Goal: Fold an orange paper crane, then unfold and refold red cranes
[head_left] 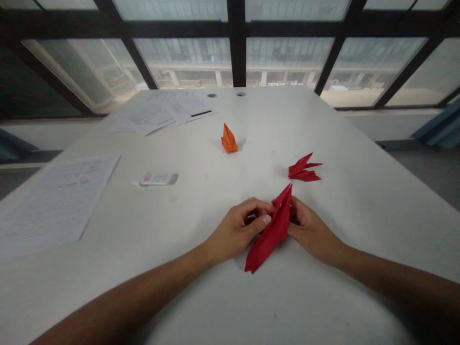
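Red origami paper [270, 233] handles light and crease-prone, best held along its folds; left hand [235, 231] curls, pinching it; right hand [312, 231] grips its other side.

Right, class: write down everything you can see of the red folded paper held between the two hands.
The red folded paper is a long, narrow origami piece of matte red paper in several layers, with sharp creases. It narrows to a point at its lower end and has pointed flaps at the top. It leans diagonally above the white table, held by the fingers of the left hand on one side and the right hand on the other. Whether its lower tip touches the table is hard to tell.
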### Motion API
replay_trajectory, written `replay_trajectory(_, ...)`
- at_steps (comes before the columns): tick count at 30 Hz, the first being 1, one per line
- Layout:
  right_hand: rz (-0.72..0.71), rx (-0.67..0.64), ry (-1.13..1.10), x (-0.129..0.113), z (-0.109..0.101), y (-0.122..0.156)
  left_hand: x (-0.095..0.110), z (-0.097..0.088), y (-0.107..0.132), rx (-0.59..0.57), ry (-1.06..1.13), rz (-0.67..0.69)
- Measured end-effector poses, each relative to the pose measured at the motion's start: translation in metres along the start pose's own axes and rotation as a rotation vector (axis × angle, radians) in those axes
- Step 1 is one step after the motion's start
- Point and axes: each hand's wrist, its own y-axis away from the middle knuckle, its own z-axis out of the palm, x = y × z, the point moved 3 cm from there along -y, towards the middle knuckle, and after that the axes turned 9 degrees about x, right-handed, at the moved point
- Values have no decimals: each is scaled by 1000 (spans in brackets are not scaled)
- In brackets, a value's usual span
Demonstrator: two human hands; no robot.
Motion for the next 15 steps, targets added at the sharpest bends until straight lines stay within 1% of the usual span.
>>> replay_trajectory(2,-13,2,14,-1,0,0,-2,1,0,-7,0,-13)
replay_trajectory(6,-39,22,54,0,0,0,-4,2,3,28,-66,1)
replay_trajectory(12,-37,52,91,3,-1,2,1,3,10,107,-295,134)
replay_trajectory(15,-16,60,70,2,-1,1,3,3,12,125,-320,156)
